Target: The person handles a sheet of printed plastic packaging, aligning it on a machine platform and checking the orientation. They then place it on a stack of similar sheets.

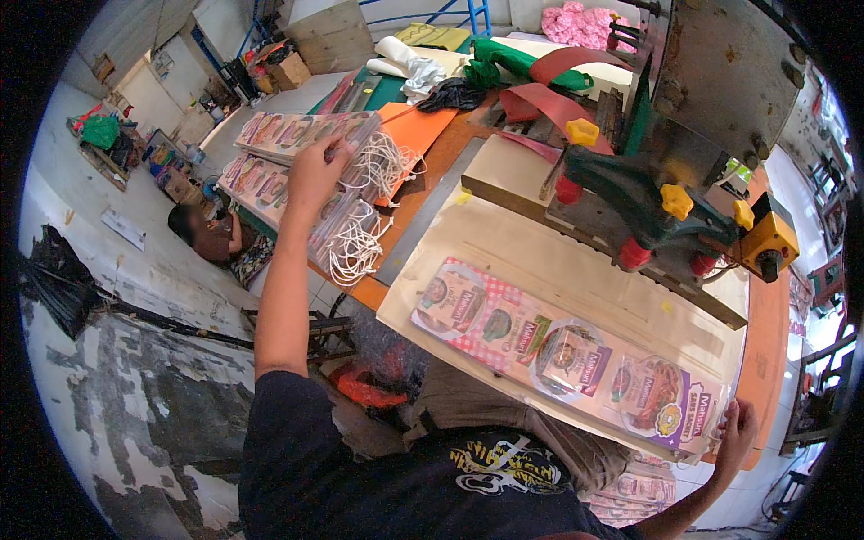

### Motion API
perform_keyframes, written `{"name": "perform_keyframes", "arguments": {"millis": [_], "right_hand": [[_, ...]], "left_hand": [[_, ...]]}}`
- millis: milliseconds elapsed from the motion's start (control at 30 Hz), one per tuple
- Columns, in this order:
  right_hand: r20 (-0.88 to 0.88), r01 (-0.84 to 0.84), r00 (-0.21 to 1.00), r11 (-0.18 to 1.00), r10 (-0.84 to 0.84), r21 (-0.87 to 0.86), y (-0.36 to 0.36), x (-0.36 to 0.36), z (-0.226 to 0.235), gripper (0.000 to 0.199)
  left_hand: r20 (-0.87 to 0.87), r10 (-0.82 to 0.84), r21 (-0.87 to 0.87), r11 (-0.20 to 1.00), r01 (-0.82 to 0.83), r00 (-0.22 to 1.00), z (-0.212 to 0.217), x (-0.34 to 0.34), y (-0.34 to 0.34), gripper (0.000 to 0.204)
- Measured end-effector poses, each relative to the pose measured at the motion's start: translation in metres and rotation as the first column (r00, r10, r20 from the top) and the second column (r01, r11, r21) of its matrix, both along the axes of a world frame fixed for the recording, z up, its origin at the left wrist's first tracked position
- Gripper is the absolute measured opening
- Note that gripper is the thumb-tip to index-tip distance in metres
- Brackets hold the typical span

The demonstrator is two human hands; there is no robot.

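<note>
A long printed plastic strip (562,346) with food pictures lies across the cream-coloured press bed (504,243) in front of me. My right hand (738,435) is at the strip's right end, its fingers curled onto the edge. At the far left, my left hand (317,171) reaches to a stack of similar printed strips (270,184). Its fingers are closed on the top strip (297,133). Bundles of white cord (385,166) hang from the right ends of the stacked strips.
A heavy press head (648,193) with yellow knobs and a long metal bar stands over the bed. An orange sheet (414,135), a black plastic bag (450,94) and green cloth (513,63) lie beyond the stack. Another person (211,236) sits at the left.
</note>
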State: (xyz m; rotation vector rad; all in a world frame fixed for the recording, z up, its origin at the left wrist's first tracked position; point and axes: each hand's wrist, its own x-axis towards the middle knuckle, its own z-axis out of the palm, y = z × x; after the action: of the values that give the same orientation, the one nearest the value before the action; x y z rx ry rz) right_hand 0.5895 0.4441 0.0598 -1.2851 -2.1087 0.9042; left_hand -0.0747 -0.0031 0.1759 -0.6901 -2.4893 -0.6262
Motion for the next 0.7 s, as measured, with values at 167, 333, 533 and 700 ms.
{"name": "perform_keyframes", "arguments": {"millis": [167,333,533,700], "right_hand": [[-0.026,0.012,1.0,0.999,-0.014,-0.053,0.0,-0.009,0.002,0.03],[-0.098,-0.005,0.995,0.994,-0.006,-0.106,0.008,-0.007,-0.013,0.028],[-0.171,-0.027,0.985,0.985,-0.003,-0.172,0.013,-0.004,-0.021,0.026],[-0.205,0.002,0.978,0.983,-0.04,-0.184,0.005,-0.011,-0.016,0.025]], "left_hand": [[0.096,0.018,-0.035,0.999,-0.014,0.995,0.007,0.001,-0.001,0.058],[0.098,-0.037,-0.02,0.999,0.039,0.995,0.009,-0.01,-0.007,0.055],[0.077,-0.081,-0.085,0.992,0.088,0.994,0.02,-0.02,-0.011,0.051],[0.112,-0.107,-0.129,0.984,0.121,0.988,0.029,-0.015,-0.005,0.048]]}}
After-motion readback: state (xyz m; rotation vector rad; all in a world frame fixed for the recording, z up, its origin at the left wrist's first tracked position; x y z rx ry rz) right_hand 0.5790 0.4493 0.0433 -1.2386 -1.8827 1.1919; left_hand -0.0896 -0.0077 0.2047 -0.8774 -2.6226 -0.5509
